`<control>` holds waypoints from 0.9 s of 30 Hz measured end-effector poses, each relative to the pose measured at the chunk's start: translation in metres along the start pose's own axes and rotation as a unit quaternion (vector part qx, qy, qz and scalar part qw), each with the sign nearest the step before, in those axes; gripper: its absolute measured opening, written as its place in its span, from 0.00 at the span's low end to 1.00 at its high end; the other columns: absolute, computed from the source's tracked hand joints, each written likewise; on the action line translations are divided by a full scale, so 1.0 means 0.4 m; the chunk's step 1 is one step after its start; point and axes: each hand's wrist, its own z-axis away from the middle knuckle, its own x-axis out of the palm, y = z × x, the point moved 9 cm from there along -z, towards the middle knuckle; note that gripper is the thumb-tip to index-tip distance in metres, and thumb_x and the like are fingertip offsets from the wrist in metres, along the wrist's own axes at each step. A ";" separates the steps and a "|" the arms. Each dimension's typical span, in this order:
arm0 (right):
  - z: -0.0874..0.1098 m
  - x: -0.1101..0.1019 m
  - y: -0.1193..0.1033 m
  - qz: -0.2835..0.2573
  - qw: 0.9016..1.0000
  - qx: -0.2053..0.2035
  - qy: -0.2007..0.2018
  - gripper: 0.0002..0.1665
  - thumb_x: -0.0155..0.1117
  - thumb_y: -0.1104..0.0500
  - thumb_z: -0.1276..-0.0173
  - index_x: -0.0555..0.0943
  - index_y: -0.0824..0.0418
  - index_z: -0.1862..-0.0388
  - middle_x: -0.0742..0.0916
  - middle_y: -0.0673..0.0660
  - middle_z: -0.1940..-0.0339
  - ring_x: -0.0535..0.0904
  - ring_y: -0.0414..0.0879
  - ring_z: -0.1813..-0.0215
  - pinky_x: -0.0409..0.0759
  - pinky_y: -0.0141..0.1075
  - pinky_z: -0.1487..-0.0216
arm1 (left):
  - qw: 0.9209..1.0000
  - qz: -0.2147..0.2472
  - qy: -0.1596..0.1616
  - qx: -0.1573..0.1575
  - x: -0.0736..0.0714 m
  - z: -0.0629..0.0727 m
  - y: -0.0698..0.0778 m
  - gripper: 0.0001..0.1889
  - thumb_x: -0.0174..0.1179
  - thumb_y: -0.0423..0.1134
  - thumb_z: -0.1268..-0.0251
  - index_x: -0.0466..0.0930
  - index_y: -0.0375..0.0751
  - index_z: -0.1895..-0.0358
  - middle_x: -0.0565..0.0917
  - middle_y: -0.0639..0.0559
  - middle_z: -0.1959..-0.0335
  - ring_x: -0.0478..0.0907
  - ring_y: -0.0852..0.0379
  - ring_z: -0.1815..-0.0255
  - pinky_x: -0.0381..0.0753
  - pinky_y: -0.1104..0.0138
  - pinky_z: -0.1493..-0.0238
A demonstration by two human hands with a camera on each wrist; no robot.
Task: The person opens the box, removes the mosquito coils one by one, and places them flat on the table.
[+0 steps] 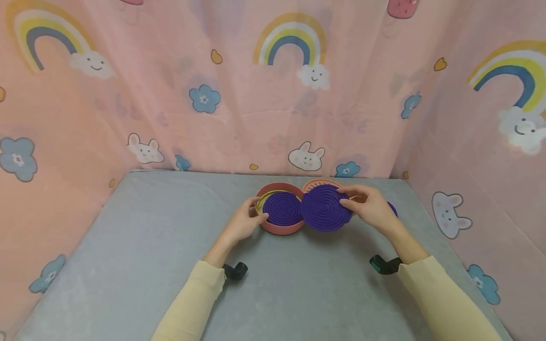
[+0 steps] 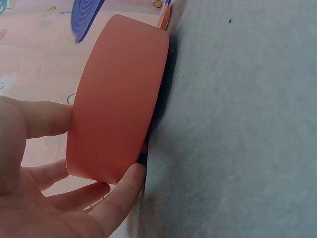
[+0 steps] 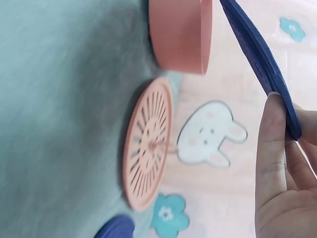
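Note:
A round pink container [image 1: 282, 231] stands toward the back of the table, and my left hand [image 1: 246, 220] grips its left side, thumb on one side and fingers on the other. Inside it lies a purple spiral-ridged coaster [image 1: 281, 208], with a yellow-rimmed piece [image 1: 261, 201] showing at the left. My right hand [image 1: 368, 207] pinches a second purple spiral coaster [image 1: 326, 208] by its right edge, thumb against fingers. That coaster is held tilted above the table, just right of the container; in the right wrist view it appears edge-on [image 3: 260, 57].
Behind the held coaster lies a pink slotted lid [image 3: 148, 144] with a thin stem at its centre. Another purple piece [image 1: 393, 208] shows partly beyond my right hand. A grey cloth [image 1: 273, 293] covers the table, and a pink printed curtain [image 1: 256, 128] surrounds its back and sides.

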 end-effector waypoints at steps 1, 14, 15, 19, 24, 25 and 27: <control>0.009 -0.010 0.006 -0.001 1.000 -0.002 0.004 0.23 0.67 0.56 0.26 0.80 0.63 0.36 0.84 0.65 0.45 0.83 0.43 0.55 0.85 0.39 0.60 | 1.000 0.001 0.000 0.000 0.000 0.000 0.000 0.32 0.64 0.43 0.29 0.65 0.42 0.25 0.69 0.38 0.28 0.70 0.40 0.29 0.71 0.44 0.33; 0.126 -0.158 0.106 -0.013 0.998 -0.002 0.063 0.25 0.65 0.58 0.25 0.76 0.70 0.35 0.84 0.45 0.52 0.84 0.33 0.56 0.85 0.32 0.61 | 1.000 -0.001 0.001 -0.003 -0.005 0.005 0.002 0.32 0.64 0.44 0.29 0.65 0.42 0.25 0.70 0.38 0.28 0.71 0.40 0.29 0.71 0.44 0.33; 0.136 -0.170 0.114 -0.012 0.998 0.003 0.066 0.25 0.65 0.57 0.25 0.76 0.70 0.35 0.84 0.43 0.53 0.84 0.33 0.56 0.85 0.32 0.61 | 1.000 -0.003 0.002 -0.002 -0.005 0.005 0.003 0.32 0.64 0.44 0.29 0.65 0.41 0.25 0.70 0.38 0.28 0.71 0.40 0.29 0.71 0.44 0.33; 0.174 -0.214 0.154 -0.014 0.997 0.019 0.071 0.25 0.64 0.58 0.24 0.76 0.68 0.33 0.83 0.41 0.53 0.84 0.33 0.57 0.84 0.30 0.61 | 1.000 -0.003 0.002 -0.002 -0.004 0.005 0.003 0.32 0.64 0.44 0.29 0.65 0.42 0.25 0.70 0.39 0.28 0.71 0.40 0.29 0.71 0.44 0.33; 0.225 -0.259 0.213 -0.029 0.996 0.032 0.084 0.23 0.63 0.60 0.24 0.78 0.64 0.34 0.84 0.42 0.55 0.85 0.34 0.59 0.84 0.29 0.61 | 1.000 0.000 0.002 -0.004 -0.001 0.005 -0.001 0.33 0.64 0.44 0.29 0.65 0.42 0.25 0.69 0.39 0.27 0.70 0.40 0.29 0.71 0.44 0.33; 0.235 -0.268 0.225 -0.032 0.995 0.035 0.089 0.22 0.63 0.61 0.24 0.78 0.63 0.34 0.84 0.42 0.56 0.85 0.34 0.59 0.84 0.29 0.61 | 1.000 0.000 0.002 -0.004 -0.001 0.005 -0.001 0.33 0.64 0.44 0.29 0.65 0.42 0.25 0.69 0.39 0.28 0.70 0.40 0.29 0.71 0.44 0.33; 0.256 -0.287 0.249 -0.041 0.993 0.041 0.103 0.21 0.64 0.61 0.25 0.80 0.62 0.35 0.84 0.43 0.57 0.85 0.34 0.60 0.84 0.29 0.62 | 1.000 0.000 0.002 -0.004 0.000 0.004 -0.001 0.33 0.64 0.44 0.29 0.65 0.42 0.25 0.69 0.38 0.28 0.70 0.40 0.29 0.71 0.44 0.33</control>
